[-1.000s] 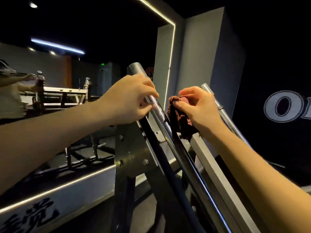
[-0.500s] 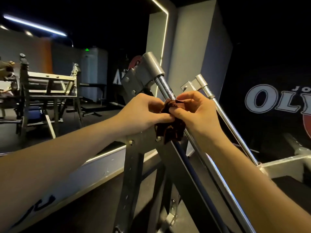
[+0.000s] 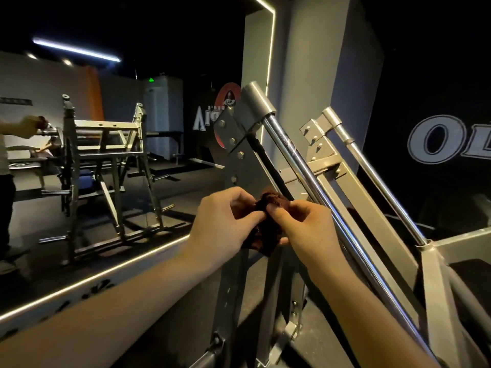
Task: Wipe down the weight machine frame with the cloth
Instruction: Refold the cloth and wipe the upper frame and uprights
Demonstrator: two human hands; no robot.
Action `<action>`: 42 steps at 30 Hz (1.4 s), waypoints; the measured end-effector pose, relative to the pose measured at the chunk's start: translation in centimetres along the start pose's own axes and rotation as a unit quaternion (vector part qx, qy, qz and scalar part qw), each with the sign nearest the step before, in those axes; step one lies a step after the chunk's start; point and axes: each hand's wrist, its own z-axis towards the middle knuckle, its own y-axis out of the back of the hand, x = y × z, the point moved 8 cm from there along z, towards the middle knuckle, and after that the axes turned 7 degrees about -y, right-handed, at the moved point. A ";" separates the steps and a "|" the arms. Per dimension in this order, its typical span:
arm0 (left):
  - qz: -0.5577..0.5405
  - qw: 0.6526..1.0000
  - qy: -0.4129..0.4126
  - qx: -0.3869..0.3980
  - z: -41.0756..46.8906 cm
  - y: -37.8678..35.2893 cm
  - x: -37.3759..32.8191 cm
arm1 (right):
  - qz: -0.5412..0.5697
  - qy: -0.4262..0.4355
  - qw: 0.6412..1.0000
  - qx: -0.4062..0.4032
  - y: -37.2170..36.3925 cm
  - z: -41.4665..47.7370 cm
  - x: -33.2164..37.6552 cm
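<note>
- Left hand pinches the crumpled dark red-brown cloth, bunched between 2 hands in front of the grey steel weight machine frame.
- Right hand pinches it too.
- Fingers hide part of the cloth; whether it touches the frame is unclear.

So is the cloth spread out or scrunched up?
Scrunched up: the cloth is a dark bunched wad pinched between the left hand and right hand.

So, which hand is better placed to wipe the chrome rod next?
Probably the right hand: it pinches the cloth and lies beside the chrome rod. The left hand also holds the cloth but sits farther from it.
</note>
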 end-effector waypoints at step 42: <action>-0.066 0.995 -0.052 0.058 14.9 -2.7 24.4 | -0.526 0.215 0.741 -0.358 -12.1 9.6 -4.0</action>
